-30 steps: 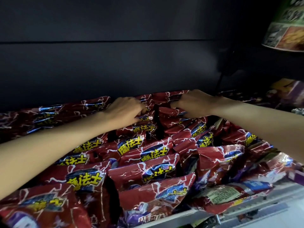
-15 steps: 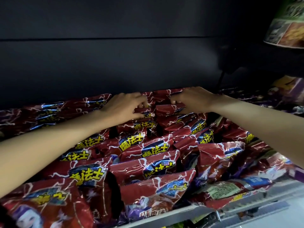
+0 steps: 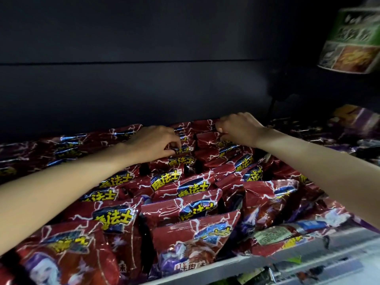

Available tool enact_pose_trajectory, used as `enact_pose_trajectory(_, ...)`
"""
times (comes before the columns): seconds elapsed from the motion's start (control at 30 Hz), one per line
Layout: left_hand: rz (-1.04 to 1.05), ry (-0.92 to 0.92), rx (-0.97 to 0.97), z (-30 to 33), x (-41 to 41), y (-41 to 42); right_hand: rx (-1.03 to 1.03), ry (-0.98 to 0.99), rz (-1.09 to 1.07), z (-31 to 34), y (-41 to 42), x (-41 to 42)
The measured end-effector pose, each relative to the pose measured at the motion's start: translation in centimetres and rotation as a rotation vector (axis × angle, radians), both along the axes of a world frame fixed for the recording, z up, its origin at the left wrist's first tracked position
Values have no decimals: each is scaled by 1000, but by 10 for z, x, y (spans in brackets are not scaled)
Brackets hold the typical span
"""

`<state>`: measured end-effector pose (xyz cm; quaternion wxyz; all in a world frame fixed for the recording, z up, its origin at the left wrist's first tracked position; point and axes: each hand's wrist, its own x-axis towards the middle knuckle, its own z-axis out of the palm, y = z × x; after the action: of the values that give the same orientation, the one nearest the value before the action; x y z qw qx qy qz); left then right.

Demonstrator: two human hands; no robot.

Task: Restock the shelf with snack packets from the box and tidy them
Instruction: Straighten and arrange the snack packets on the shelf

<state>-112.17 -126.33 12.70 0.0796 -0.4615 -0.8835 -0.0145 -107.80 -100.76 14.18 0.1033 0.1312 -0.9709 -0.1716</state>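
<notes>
Head view shows both your bare forearms reaching in from the lower corners of the frame toward the back of the shelf [image 3: 298, 257], whose pale front edge runs along the lower right. Your left hand [image 3: 153, 144], just left of center, has its fingers curled down and pinches the top edge of a red snack packet in the rear rows. Your right hand [image 3: 238, 129], right of center and slightly higher, curls its fingers onto another red packet at the back. The red snack packets [image 3: 185, 194] fill the shelf in overlapping rows from the lower edge up to the dark back panel [image 3: 144, 89]. At the upper right hangs a green package [image 3: 349, 42]; purple packets [image 3: 357, 124] lie at the right edge.
</notes>
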Motion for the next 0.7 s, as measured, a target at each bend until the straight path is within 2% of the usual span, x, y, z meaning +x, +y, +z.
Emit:
enact_pose_trajectory(0.13, -5, 25, -5, -2, 2, 4, 59, 16, -7, -2, -4, 4)
enact_pose_trajectory(0.3, -23, 43, 74, 12, 4, -14, -194, 8, 127, 23, -21, 23)
enact_pose_trajectory(0.33, -52, 87, 107, 18, 7, -24, -236, -4, 174, 29, -30, 27)
enact_pose_trajectory(0.43, -253, 391, 216, 34, 16, -64, -339, -23, 324, 47, -65, 36)
enact_pose_trajectory(0.53, -265, 525, 198, 47, 25, -116, -351, -64, 401, 64, -104, 32)
enact_pose_trajectory(0.6, -174, 488, 123, 58, 33, -160, -274, -178, 409, 72, -137, 21)
enact_pose_trajectory(0.7, 145, 220, -30, 75, 40, -225, -220, -272, 456, 72, -192, 3)
